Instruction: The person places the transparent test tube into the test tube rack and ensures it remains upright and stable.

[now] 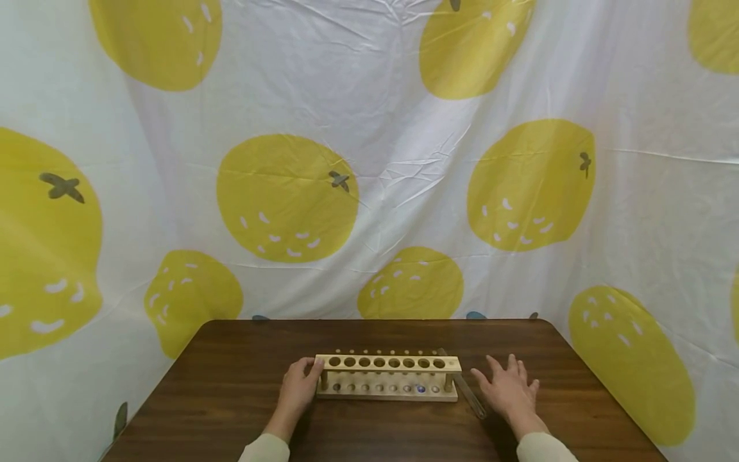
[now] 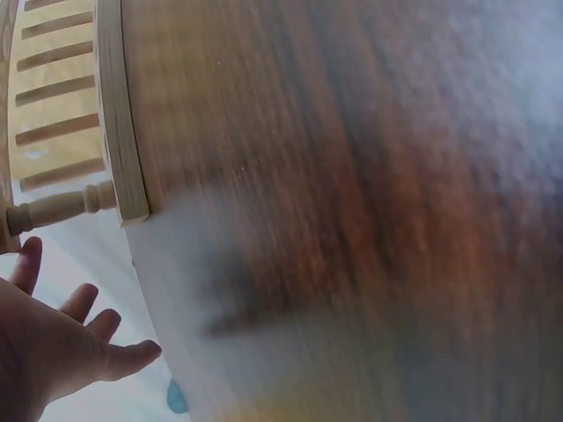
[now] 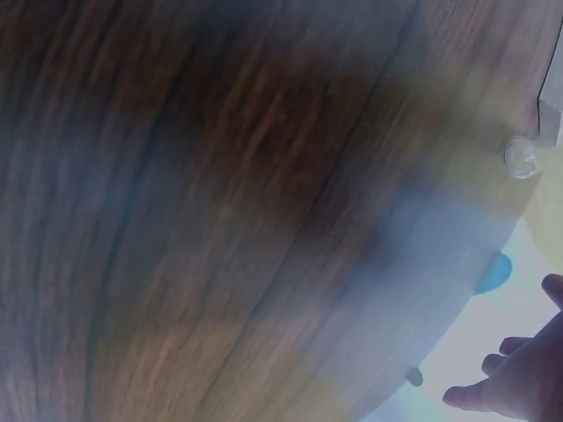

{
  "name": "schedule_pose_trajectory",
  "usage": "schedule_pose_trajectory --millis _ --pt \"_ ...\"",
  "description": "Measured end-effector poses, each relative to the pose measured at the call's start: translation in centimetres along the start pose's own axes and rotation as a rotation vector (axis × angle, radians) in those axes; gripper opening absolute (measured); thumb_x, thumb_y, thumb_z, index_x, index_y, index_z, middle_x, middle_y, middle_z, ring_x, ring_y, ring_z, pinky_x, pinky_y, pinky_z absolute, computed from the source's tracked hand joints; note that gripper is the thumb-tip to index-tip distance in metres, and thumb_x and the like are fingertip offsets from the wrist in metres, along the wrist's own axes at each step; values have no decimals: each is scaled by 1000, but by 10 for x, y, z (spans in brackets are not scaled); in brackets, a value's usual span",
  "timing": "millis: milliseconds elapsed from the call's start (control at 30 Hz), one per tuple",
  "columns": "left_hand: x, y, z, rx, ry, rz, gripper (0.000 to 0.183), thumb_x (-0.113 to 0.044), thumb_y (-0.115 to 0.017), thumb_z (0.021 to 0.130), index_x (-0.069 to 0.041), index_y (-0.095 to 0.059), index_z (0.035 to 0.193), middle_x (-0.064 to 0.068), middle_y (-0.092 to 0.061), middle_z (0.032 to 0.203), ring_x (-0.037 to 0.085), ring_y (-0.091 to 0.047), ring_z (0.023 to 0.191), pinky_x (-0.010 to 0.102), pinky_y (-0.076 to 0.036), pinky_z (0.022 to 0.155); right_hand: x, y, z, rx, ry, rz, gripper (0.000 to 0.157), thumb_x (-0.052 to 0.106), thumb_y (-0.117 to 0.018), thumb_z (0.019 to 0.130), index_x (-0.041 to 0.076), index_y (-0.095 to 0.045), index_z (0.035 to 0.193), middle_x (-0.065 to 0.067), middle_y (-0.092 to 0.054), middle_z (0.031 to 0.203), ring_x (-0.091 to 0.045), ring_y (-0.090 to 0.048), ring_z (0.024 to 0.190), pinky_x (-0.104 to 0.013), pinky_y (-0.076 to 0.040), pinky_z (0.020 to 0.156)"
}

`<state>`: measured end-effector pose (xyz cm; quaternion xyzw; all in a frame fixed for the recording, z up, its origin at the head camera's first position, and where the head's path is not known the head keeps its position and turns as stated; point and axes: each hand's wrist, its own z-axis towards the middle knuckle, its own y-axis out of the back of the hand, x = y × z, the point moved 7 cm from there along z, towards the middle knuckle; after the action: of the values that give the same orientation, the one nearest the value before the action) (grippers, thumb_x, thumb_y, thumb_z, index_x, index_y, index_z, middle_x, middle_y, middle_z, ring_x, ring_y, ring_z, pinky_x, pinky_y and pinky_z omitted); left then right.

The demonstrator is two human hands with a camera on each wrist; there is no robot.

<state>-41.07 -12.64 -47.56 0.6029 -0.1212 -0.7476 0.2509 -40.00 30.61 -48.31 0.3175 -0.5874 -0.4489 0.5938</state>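
Fingertips of a left hand (image 1: 299,385) touch one end of a pale wooden test-tube rack (image 1: 387,369), upright on a dark, wood-grained worktop (image 1: 231,385), its other fingers spread. The right hand (image 1: 510,388), fingers fanned and holding nothing, hovers near a clear, slender tube (image 1: 470,396) lying aslant just beside the rack's right end. Steadying the rack appears to be the step in hand; handling the smooth, seemingly glass tube next would call for a light pinch. Round holes pierce the rack's upper bar above shallow dimples, with turned posts between.
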Motion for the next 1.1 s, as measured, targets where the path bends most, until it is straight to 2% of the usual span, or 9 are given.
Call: schedule_pose_trajectory --millis 200,467,700,767,1100 --pt "0 2 0 -21 -3 -16 39 -31 -54 103 5 -65 113 31 -56 125 49 -49 121 61 -38 99 6 -3 2 20 12 35 79 68 -40 97 3 -52 141 -41 -15 152 -61 -11 139 -80 -8 101" --pt "-2 2 2 -27 -19 -34 35 -26 -57 102 7 -65 111 32 -58 121 48 -51 118 59 -39 99 10 -2 9 53 18 87 72 67 -46 95 6 -63 129 -38 -33 147 -61 -21 135 -82 -16 98" --pt "-1 4 1 -34 -14 -29 34 -25 -58 101 7 -65 110 32 -57 121 49 -51 118 60 -39 99 22 -6 14 39 40 73 44 44 -57 98 8 -68 121 -35 -41 144 -60 -26 135 -83 -16 96" --pt "-1 4 2 -34 -15 -30 34 -25 -59 101 7 -65 110 33 -57 121 50 -52 118 60 -39 98 24 -9 14 44 36 59 41 41 -59 97 9 -70 119 -35 -42 143 -60 -26 134 -83 -14 97" --pt "-5 3 1 -32 -39 -46 32 -26 -61 100 5 -67 105 30 -60 118 47 -54 115 59 -41 97 24 -18 14 81 -7 37 50 52 -59 95 9 -71 117 -34 -45 140 -60 -24 134 -85 -7 96"
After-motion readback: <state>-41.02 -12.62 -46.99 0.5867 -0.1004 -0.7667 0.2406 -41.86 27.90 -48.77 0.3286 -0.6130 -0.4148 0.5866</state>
